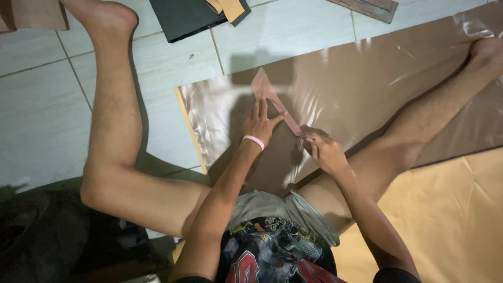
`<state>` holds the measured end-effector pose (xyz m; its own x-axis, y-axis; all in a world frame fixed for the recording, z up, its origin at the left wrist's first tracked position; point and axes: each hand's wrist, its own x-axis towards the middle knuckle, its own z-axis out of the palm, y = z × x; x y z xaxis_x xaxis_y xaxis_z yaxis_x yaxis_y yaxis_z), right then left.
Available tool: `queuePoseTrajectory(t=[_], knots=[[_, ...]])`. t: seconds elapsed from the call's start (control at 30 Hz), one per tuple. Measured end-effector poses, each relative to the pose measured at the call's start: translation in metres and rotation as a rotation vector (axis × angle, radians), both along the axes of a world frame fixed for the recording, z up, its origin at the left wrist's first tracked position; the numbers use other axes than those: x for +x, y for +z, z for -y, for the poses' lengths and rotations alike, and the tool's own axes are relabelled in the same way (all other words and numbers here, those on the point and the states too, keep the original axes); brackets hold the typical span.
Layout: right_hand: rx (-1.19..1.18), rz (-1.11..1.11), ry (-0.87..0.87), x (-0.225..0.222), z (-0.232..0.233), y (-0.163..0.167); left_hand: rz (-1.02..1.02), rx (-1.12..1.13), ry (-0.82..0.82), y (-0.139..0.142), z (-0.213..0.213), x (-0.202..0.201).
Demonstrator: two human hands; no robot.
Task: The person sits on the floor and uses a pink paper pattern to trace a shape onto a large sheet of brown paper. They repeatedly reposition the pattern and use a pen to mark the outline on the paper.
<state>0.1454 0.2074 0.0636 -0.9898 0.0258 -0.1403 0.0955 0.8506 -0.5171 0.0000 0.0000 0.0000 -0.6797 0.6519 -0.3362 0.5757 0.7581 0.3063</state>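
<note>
A large glossy brown sheet (356,89) lies on the tiled floor between my legs. On it rests a pinkish triangular template (264,90) with a long thin edge running down to the right. My left hand (260,123), with a pink band on its wrist, presses flat on the template with fingers spread. My right hand (323,150) is closed around a small tool at the template's lower right end; the tool itself is mostly hidden by the fingers.
My bare legs (112,131) stretch out on both sides of the sheet. A tan sheet (450,220) lies at the lower right. A dark folder with tan pieces (188,18) and a wooden strip (369,8) lie at the far edge. Dark cloth (42,236) sits at the lower left.
</note>
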Motion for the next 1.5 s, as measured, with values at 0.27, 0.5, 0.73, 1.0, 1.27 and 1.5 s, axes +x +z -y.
queuePoseTrajectory(t=[0.27,0.5,0.73,1.0,1.27,1.5], knots=[[0.056,-0.006,-0.077,-0.016,-0.009,0.0,0.076,-0.001,0.005,-0.009,-0.001,-0.006],[-0.269,-0.205,-0.039,-0.039,0.009,-0.008,0.085,0.112,0.002,-0.009,0.018,-0.03],[-0.214,-0.212,0.14,-0.086,0.062,-0.052,-0.074,0.277,0.067,-0.018,0.029,-0.04],[-0.22,-0.003,-0.024,-0.093,0.051,-0.061,0.067,0.017,-0.011,0.001,0.015,-0.053],[-0.413,-0.282,-0.414,-0.046,-0.054,-0.026,-0.1,0.254,0.404,0.071,0.057,-0.076],[-0.469,-0.201,-0.607,-0.059,-0.081,-0.062,0.171,0.828,1.21,0.027,0.009,-0.034]])
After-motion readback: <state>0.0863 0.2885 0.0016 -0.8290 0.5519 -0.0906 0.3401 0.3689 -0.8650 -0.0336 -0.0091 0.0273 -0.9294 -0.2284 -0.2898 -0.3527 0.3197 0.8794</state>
